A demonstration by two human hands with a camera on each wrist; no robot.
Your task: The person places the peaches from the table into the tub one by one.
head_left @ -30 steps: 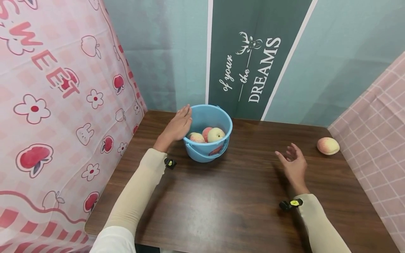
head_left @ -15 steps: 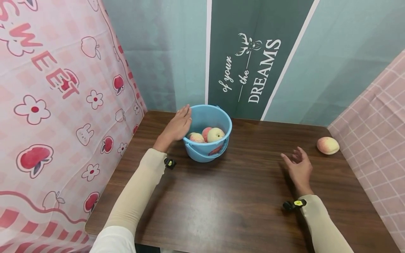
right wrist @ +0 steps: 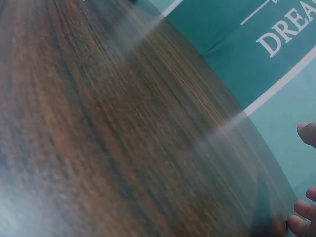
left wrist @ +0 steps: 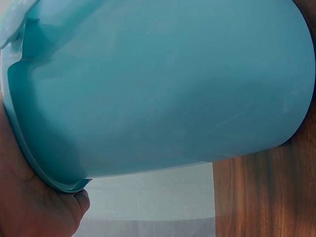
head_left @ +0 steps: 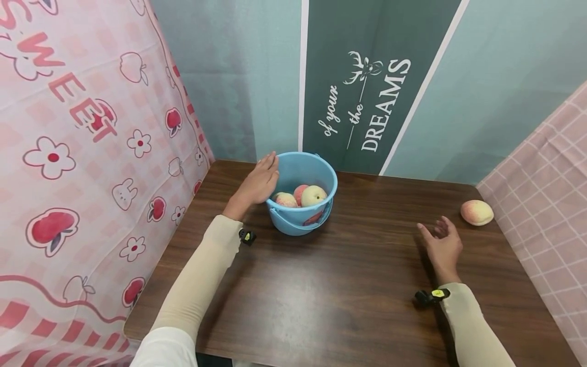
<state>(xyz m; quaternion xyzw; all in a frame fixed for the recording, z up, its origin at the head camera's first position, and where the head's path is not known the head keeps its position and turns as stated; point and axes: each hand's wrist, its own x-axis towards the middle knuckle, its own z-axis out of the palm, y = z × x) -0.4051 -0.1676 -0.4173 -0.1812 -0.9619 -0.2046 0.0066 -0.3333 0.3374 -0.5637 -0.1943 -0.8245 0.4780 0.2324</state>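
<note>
A light blue bucket stands upright toward the back of the table, its handle hanging down in front. Inside it lie several peaches, some pale yellow and some pinkish. My left hand rests against the bucket's left rim, fingers straight and together; the left wrist view shows the bucket's side wall close up. Over the right part of the table hovers my right hand, thumb and fingers apart, holding nothing. A single yellow-pink peach lies beyond it, up and to the right, apart from the fingers.
The brown wooden table carries the bucket and the loose peach. A pink printed cloth hangs along the left side, a blue-green curtain at the back, and a pink checked cloth at the right.
My right hand has moved a little to the right, closer to the loose peach, and slightly down in the view. The left hand has stayed at the bucket's rim.
</note>
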